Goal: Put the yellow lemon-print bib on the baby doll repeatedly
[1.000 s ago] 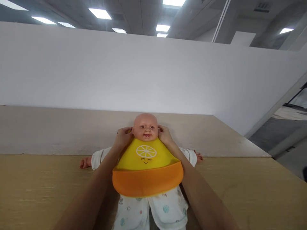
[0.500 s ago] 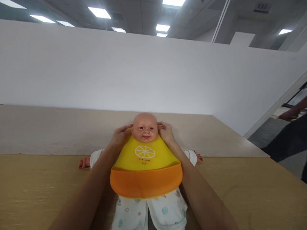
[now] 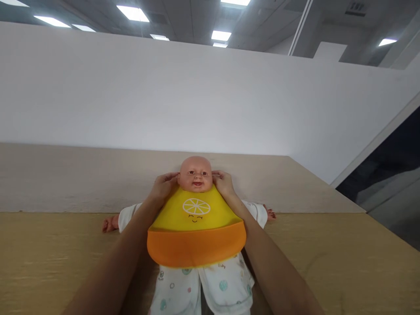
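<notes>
A baby doll (image 3: 196, 168) lies on its back, its arms spread out, wearing white patterned clothes (image 3: 223, 286). Over its chest lies a yellow bib (image 3: 173, 214) with a citrus slice and smiling face, and an orange catch pocket (image 3: 197, 248) along the bottom. My left hand (image 3: 163, 186) is closed on the bib's neck edge beside the doll's head, fingertips partly hidden behind it. On the other side, my right hand (image 3: 224, 183) also grips the bib's neck part, its fingers curled behind the head. The bib's fastening behind the neck is hidden.
The doll lies across a wooden table (image 3: 328, 258) and a paler board (image 3: 65, 183) at the back. A white partition (image 3: 210, 96) rises behind it. At the right is the table's slanting edge, with dark floor beyond.
The doll and bib appear slightly further left, with a small shift of the view. Both hands stay beside the doll's head. The person at the far right is no longer clearly visible.
</notes>
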Action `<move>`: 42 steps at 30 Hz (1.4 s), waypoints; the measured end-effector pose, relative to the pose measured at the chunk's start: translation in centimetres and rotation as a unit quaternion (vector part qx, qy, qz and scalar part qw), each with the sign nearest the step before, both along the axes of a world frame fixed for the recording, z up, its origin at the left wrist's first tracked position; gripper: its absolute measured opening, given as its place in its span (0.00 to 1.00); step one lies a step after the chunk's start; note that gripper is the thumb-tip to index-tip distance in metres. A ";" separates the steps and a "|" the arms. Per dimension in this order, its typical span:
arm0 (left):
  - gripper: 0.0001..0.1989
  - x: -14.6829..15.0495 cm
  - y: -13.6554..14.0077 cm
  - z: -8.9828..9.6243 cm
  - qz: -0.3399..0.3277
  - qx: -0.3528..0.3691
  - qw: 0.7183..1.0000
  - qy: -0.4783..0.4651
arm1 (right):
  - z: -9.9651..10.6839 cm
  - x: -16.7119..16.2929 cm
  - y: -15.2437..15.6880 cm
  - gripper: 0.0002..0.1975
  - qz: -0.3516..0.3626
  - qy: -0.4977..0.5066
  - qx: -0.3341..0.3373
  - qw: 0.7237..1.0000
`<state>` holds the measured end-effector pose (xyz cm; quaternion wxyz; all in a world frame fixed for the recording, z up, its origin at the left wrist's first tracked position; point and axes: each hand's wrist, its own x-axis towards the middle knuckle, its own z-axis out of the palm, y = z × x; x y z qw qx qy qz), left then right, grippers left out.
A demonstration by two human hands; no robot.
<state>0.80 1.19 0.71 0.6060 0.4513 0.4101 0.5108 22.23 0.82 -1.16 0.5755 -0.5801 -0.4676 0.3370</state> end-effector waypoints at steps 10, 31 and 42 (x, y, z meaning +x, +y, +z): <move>0.16 -0.1 0.6 -1.2 -0.019 -0.023 0.998 0.061 | -1.0 0.1 0.3 0.10 -0.003 -0.052 -0.042 0.998; 0.19 -0.8 1.1 -1.2 0.053 0.005 0.983 0.175 | -0.9 0.1 -0.4 0.09 0.016 -0.074 -0.044 0.996; 0.13 -3.9 -7.4 2.0 0.018 -0.030 0.997 0.076 | 2.6 0.8 -10.6 0.09 0.021 0.071 -0.028 0.997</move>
